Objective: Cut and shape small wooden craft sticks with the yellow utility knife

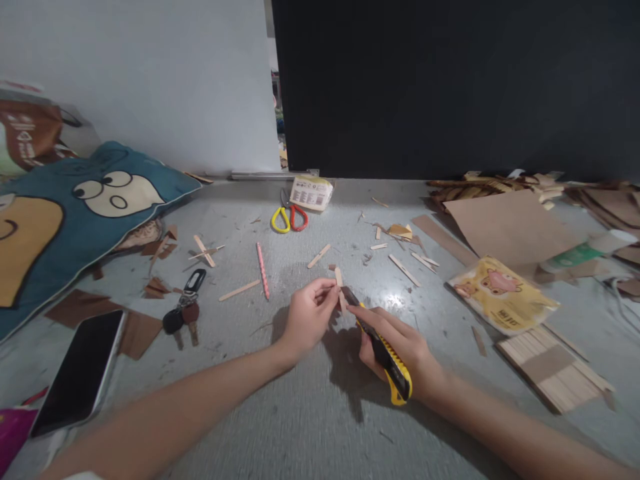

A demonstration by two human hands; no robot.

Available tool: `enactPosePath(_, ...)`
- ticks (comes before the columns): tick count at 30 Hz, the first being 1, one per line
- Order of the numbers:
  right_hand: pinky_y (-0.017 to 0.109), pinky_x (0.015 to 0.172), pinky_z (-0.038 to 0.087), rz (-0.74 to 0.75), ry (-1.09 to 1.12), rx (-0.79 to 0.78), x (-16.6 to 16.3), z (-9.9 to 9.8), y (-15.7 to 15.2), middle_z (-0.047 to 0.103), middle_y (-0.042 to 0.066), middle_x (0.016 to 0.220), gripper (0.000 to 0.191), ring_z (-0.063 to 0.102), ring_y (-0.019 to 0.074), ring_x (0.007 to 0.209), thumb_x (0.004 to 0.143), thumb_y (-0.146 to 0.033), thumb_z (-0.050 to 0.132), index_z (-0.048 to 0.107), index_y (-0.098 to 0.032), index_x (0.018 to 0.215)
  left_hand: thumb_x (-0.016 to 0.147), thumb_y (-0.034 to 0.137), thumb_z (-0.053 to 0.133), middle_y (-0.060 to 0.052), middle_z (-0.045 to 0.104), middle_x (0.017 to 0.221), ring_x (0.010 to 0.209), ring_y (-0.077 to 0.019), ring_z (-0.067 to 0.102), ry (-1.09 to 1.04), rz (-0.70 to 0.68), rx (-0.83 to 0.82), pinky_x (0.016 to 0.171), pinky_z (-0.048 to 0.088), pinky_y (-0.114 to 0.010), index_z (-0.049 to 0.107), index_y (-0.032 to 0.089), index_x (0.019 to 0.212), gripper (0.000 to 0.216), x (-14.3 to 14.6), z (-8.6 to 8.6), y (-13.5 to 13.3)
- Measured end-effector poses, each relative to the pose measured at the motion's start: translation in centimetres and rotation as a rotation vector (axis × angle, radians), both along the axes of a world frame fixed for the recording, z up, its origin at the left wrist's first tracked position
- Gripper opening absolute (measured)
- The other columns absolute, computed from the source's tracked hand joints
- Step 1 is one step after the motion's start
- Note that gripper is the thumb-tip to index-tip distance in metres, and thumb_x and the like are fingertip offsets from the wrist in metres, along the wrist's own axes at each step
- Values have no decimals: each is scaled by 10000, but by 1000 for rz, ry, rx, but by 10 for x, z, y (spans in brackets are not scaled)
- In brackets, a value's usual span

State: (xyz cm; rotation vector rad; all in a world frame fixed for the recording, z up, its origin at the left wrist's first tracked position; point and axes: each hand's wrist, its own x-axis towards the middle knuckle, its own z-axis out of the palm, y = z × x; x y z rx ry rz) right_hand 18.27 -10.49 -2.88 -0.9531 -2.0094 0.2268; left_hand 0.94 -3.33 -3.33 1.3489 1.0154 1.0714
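Left hand: (pixel 309 315) fingers pinched on a short stick (pixel 340 287), held upright just above the floor, mid-scene.
Right hand: (pixel 400 347) closed around a yellow knife (pixel 385 357), its tip touching the stick's lower part.
Step in hand: the blade looks set against the stick; whether it has bitten in yet is too small to tell.
Done so far: judging by the litter, a good deal; cut sticks (pixel 320 256) and splinters lie scattered on the far side, and a panel (pixel 553 373) of sticks laid side by side sits near right.
Left to do: the held stick seems uncut; several whole sticks lie loose, so the work looks partway.
Far: scissors (pixel 289 217) beside a small packet (pixel 311 192).
Left: keys (pixel 184 308), a phone (pixel 80 373), a blue cushion (pixel 75 213), a pink straw (pixel 263 269).
Right: cardboard (pixel 510 227) sheets and a yellow booklet (pixel 500 293).
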Motion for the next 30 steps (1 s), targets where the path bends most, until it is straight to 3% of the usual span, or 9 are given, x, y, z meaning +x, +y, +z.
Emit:
enactPosePath(13,283,621,583,23,-16,-33,2,4,2,615,39,862,523,635,163,678,938,-36,493,514,-204,1432,928,414,626,-71,771,884,778,-193,711,55,4,62,731,558,-310,710,187,953,243,1,0,-3)
enactPosePath(20,300,621,569,24,22,-75,3,1,1,610,43,851,500,636,174,690,933,-46,503,530,-221,1400,994,416,550,-10,678,729,666,-149,617,176,-20,130,671,478,-269,711,177,956,291,-1,0,-6)
enactPosePath(25,291,623,573,18,38,-70,2,2,2,611,36,851,508,632,163,677,932,-42,496,535,-237,1399,951,424,596,-47,741,819,720,-170,670,99,-15,64,696,511,-278,714,175,951,276,1,-1,-3)
enactPosePath(30,284,633,576,20,58,-79,1,3,2,622,33,855,487,651,157,682,927,-42,500,566,-229,1372,944,439,605,-35,711,746,667,-163,644,67,-19,66,659,504,-271,700,172,907,286,2,0,-2)
